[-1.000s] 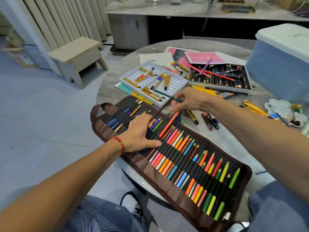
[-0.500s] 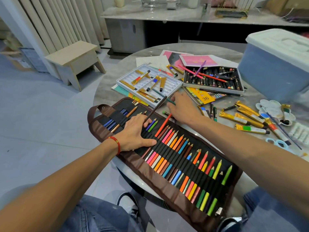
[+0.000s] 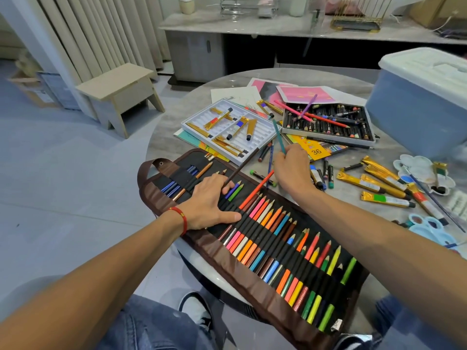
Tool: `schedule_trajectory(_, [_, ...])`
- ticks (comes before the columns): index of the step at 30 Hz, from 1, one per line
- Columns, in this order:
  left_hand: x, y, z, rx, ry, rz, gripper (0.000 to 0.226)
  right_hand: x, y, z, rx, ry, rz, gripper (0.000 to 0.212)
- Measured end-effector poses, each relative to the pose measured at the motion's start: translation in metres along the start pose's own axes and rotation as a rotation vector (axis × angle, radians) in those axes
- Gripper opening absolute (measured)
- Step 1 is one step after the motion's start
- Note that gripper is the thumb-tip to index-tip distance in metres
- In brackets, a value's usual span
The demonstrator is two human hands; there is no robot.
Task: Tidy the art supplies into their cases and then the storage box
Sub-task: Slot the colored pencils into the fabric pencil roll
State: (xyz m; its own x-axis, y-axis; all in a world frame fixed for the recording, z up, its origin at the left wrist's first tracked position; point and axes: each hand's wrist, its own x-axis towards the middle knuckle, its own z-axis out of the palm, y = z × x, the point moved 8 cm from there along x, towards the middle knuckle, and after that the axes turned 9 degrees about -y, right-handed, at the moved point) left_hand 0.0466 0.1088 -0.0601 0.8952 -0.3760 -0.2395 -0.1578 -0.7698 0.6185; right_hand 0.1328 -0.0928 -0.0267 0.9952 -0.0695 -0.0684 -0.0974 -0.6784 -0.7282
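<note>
**While the left palm is pinning the roll, the right is lifting a teal pencil**

While lying unrolled across the lower centre of the frame, the brown pencil roll (image 3: 255, 281) is overhanging the round table (image 3: 161, 145) at its near edge. Left hand (image 3: 211, 202): lying flat on the roll's upper-left end, fingers spread, thumb stretched out over the pencils; a dark brown pencil (image 3: 241, 168) is slanting up from under its fingertips. Right of it, an orange-red pencil (image 3: 256, 189) is sticking up out of the row. Right hand (image 3: 290, 169): hovering just beyond the roll's far edge, fingers curled around a teal pencil (image 3: 278, 136) that is pointing up-frame. Behind, a white paint tray (image 3: 230, 131) is sitting centre, a black crayon box (image 3: 328, 122) right of it. Gold paint tubes (image 3: 379, 184) are lying loose at mid right. Upper right: blue storage box (image 3: 419, 104), lid on.
</note>
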Motion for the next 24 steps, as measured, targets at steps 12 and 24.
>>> schedule_trajectory(12, [-0.004, 0.006, -0.002, -0.009, -0.019, -0.028, 0.068, -0.009, -0.016, 0.004, -0.102, -0.01, -0.223, 0.007])
schedule_trajectory(24, [-0.007, 0.01, -0.002, -0.039, -0.017, -0.045, 0.068, -0.035, -0.018, 0.018, -0.277, -0.155, -0.29, 0.025])
